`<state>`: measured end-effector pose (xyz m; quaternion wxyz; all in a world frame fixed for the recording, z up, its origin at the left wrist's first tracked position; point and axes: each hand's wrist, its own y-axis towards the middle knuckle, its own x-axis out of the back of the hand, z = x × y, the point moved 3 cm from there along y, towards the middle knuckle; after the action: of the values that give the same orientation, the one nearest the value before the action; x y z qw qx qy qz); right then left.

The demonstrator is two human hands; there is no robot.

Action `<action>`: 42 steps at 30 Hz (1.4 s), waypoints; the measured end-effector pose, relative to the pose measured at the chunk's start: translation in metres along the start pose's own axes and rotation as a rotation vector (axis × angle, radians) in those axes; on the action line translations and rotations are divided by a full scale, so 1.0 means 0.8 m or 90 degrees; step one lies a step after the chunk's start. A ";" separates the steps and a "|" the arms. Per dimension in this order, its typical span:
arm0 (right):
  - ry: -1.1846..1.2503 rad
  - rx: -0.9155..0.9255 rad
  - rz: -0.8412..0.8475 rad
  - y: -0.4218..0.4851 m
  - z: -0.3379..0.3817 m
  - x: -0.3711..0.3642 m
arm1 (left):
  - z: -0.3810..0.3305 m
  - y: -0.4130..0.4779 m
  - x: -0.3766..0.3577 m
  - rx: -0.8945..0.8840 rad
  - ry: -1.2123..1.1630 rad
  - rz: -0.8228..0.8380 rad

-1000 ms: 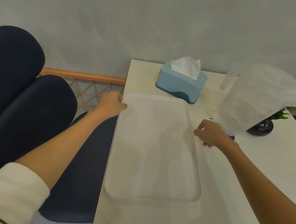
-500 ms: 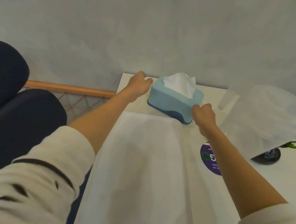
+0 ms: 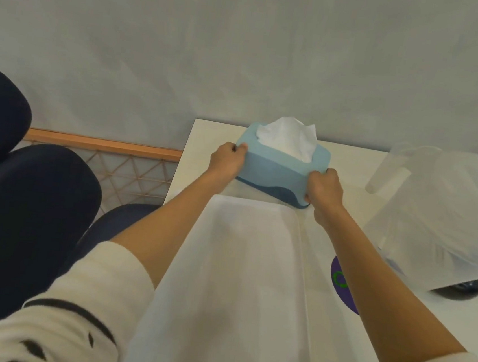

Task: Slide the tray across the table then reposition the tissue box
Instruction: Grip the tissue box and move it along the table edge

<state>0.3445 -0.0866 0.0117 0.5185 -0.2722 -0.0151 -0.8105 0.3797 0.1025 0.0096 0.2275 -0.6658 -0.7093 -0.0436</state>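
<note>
Tissue box (image 3: 280, 170): blue, white tissue showing at top; being gripped at both ends, left hand (image 3: 227, 159) and right hand (image 3: 324, 189) each clasped around a short side; being kept at the far edge of the table (image 3: 348, 163), just beyond the tray (image 3: 238, 284). Clear jug (image 3: 440, 219): being left standing to the right.
</note>
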 end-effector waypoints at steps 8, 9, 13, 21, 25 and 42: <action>-0.027 0.056 0.065 0.017 0.033 -0.033 | 0.027 0.022 0.049 0.041 -0.017 -0.054; -0.027 0.068 0.076 0.018 0.037 -0.038 | 0.030 0.024 0.055 0.044 -0.022 -0.055; -0.013 0.112 0.115 0.021 0.050 -0.058 | 0.038 0.038 0.075 0.048 -0.051 -0.049; -0.028 0.125 0.134 0.050 0.070 -0.090 | 0.031 0.069 0.097 0.051 -0.065 -0.031; 0.006 0.113 0.138 0.064 0.078 -0.103 | 0.030 0.087 0.102 0.066 -0.097 -0.012; 0.024 0.102 0.146 0.078 0.082 -0.117 | 0.031 0.102 0.109 0.082 -0.114 -0.008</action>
<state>0.4544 -0.0174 0.0087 0.6278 -0.2146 -0.0386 -0.7472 0.4508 0.2010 0.0013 0.2052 -0.6469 -0.7320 0.0602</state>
